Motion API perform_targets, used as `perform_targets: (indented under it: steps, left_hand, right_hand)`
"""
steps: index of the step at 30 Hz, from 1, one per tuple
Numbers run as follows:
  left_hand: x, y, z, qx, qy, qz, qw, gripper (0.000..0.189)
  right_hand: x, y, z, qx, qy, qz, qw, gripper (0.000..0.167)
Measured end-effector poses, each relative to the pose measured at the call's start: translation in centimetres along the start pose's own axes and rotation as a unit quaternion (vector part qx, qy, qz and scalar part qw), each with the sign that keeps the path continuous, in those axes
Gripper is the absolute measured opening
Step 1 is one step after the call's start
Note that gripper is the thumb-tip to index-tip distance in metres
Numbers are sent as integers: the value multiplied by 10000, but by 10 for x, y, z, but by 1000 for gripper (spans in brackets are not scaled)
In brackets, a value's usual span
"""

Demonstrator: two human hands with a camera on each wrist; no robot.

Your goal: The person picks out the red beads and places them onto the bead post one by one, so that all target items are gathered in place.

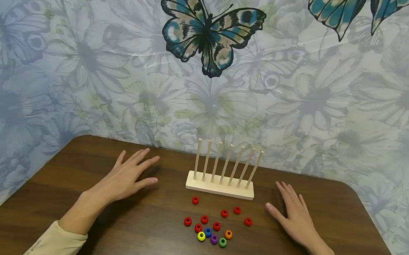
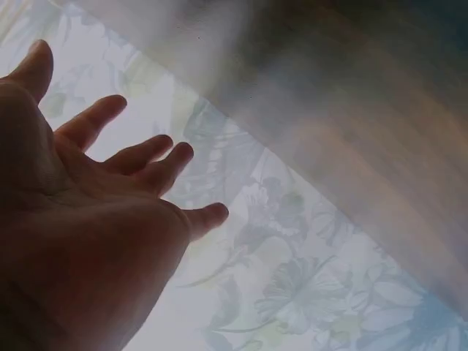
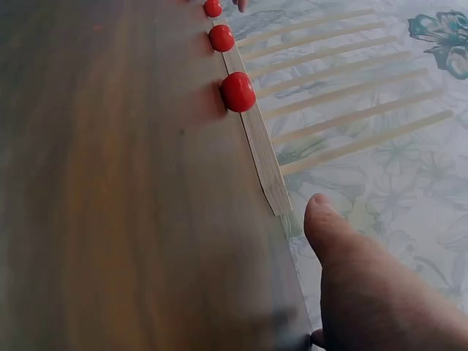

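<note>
Five beads (image 1: 214,239) (yellow, green, purple, blue, orange) lie clustered on the table (image 1: 133,236), near side of the peg stand (image 1: 219,189); eight red beads (image 1: 224,213) spread from beside them toward it. Right hand (image 1: 294,218) is to the stand's right, left hand (image 1: 122,179) to its left, both released, outstretched. Seven pegs (image 1: 217,158) rise from the stand; butterfly-patterned backdrop (image 1: 210,103) behind.

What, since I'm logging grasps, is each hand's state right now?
Left hand: open, fingers spread, holding nothing.
Right hand: open, holding nothing.
</note>
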State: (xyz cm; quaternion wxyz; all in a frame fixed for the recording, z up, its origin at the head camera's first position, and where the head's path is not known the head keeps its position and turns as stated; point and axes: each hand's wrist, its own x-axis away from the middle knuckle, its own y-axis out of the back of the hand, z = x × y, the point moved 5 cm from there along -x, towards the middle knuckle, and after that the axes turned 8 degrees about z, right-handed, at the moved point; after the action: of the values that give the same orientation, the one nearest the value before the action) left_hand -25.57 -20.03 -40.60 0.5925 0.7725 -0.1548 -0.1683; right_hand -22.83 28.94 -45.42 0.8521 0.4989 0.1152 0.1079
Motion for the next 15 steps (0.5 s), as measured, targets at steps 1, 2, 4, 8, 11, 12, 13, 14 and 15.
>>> perform_targets:
  steps: [1,2,4,8,11,12,13,14,15]
  left_hand:
    - [0,0,0,9,15,17,10000,69]
    - [0,0,0,27,18,31,10000,69]
    - [-1,-1,-2,72,8,64,10000,68]
    - [-6,-5,-9,205,-55,168,9996,68]
    - [-8,-7,-15,335,-106,227,9991,67]
    - [-9,-8,-16,374,-124,241,9989,66]
    - [-9,-9,-18,414,-141,260,9987,66]
    - [-10,-10,-19,458,-160,274,9984,65]
    - [-10,-10,-21,497,-172,290,9982,64]
  right_hand:
    - [-2,-3,1,8,20,2,10000,81]
    - [-5,-5,2,7,36,0,10000,82]
    - [-10,-8,4,-13,56,-26,10000,82]
    - [-21,-12,13,-74,148,-62,9998,81]
    - [-31,-15,24,-163,261,-96,9995,79]
    - [-35,-17,28,-220,290,-106,9993,79]
    - [-38,-19,31,-278,313,-116,9991,78]
    - [-40,-22,34,-349,321,-123,9988,78]
    - [-43,-24,37,-430,307,-108,9985,78]
